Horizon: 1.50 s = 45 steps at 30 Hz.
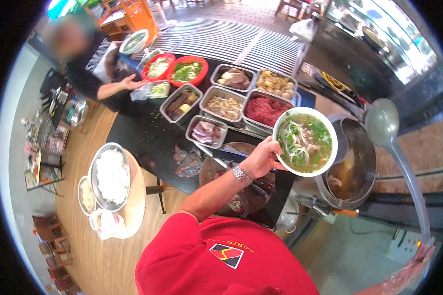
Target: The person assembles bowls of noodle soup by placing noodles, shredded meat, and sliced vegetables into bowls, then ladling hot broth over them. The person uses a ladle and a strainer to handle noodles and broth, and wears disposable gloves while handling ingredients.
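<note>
My left hand [262,158] is closed on the rim of a white bowl [333,153] of noodle soup, with onion slices, green herbs and pieces of meat on top. The bowl is held up beside a large metal pot [367,160] of broth, hiding part of it. At the lower right, my right hand [418,260] grips the end of a ladle's long handle. The big metal ladle [382,122] rises beyond the pot's right side, its scoop up and apart from the broth. Some fingers of the right hand are hard to make out.
Metal trays of sliced meat [267,107], meatballs [275,81] and offal [223,106] stand on the black table [128,132]. A chopping board [216,179] lies nearer. A co-worker's hand [129,83] reaches out by red bowls [188,71]. White noodles [114,174] fill a basin at left.
</note>
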Each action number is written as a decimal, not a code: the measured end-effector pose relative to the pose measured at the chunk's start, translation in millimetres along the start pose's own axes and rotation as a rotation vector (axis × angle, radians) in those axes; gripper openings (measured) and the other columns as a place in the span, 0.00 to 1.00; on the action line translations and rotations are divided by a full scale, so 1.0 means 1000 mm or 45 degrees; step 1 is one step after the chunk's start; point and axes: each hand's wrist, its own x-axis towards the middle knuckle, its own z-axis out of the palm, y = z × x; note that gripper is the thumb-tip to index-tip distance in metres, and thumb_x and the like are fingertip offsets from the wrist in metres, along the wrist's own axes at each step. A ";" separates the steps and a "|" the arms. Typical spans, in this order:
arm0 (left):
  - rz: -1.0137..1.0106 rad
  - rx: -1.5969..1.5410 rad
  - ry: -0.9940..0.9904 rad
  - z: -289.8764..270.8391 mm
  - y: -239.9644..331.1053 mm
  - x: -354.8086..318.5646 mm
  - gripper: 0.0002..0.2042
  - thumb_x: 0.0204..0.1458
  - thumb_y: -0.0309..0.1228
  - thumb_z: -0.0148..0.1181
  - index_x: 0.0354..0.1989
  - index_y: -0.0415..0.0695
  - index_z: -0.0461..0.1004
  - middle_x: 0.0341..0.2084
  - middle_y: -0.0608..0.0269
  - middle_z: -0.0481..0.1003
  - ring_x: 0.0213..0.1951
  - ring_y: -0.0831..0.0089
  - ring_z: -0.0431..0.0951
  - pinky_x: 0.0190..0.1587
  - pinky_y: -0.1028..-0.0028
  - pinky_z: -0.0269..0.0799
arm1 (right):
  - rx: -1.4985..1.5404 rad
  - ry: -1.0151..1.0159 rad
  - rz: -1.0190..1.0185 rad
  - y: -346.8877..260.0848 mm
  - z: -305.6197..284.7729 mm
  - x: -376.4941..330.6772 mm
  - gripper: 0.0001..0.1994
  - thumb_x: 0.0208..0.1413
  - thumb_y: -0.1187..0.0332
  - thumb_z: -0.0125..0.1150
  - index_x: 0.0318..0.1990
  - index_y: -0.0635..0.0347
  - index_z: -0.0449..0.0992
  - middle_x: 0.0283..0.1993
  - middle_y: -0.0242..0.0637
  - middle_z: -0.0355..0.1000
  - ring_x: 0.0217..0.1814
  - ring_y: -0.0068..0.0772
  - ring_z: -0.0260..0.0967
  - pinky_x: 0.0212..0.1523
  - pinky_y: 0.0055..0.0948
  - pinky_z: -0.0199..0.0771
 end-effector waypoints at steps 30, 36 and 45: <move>0.768 -0.084 0.655 -0.312 0.290 -0.255 0.29 0.53 0.27 0.49 0.66 0.33 0.62 0.60 0.43 0.72 0.60 0.46 0.76 0.57 0.44 0.80 | 0.066 0.080 0.245 0.213 0.052 0.017 0.26 0.77 0.59 0.38 0.58 0.85 0.56 0.62 0.69 0.69 0.67 0.57 0.70 0.71 0.46 0.73; 0.786 -0.124 0.617 -0.332 0.324 -0.256 0.29 0.53 0.27 0.49 0.66 0.32 0.62 0.60 0.43 0.72 0.60 0.47 0.77 0.57 0.45 0.81 | 0.054 0.031 0.200 0.196 0.073 -0.008 0.28 0.77 0.55 0.37 0.58 0.84 0.58 0.63 0.68 0.68 0.69 0.55 0.69 0.72 0.44 0.72; 0.957 -0.198 0.621 -0.361 0.380 -0.225 0.27 0.55 0.29 0.50 0.64 0.33 0.63 0.58 0.44 0.74 0.55 0.47 0.80 0.55 0.47 0.82 | -0.410 -0.206 0.000 0.191 0.090 -0.002 0.32 0.74 0.51 0.46 0.60 0.84 0.63 0.60 0.64 0.72 0.61 0.49 0.75 0.66 0.36 0.76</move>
